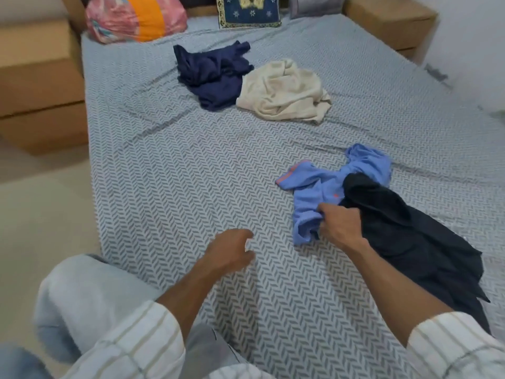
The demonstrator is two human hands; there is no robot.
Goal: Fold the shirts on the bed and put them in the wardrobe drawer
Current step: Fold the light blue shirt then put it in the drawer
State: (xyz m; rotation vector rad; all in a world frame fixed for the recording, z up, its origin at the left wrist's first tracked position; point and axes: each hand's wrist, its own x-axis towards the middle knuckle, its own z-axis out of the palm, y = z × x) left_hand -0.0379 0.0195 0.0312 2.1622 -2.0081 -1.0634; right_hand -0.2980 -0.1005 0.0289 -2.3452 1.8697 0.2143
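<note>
1. Cotton sheet with a grey-and-white herringbone print covers the bed (169, 170); it is creased in long soft ridges across the middle.
2. Light blue shirt (314, 192) lies crumpled near the bed's right side, toward the foot; an orange-trimmed sleeve sticks out to the left. A black shirt (410, 236) overlaps its right part and trails to the near right edge.
3. Right hand (340, 224) grips a bunched fold of the light blue shirt at its near end, fingers curled into the cloth.
4. Left hand (232, 250) hovers over bare sheet near the foot edge, fingers loosely curled, holding nothing.
5. Navy shirt (210, 72) and cream shirt (284, 91) sit in rumpled heaps touching each other, past the middle toward the head of the bed, well apart from the blue one.
6. At the head edge: a pink-and-orange pillow (136, 17) at the left corner, a blue patterned cushion (248, 12) centre, a grey pillow (314, 4) beside it.
7. Wooden side units (38, 77) flank both head corners.
8. Striped white sleeves (142, 343) cover both forearms.
</note>
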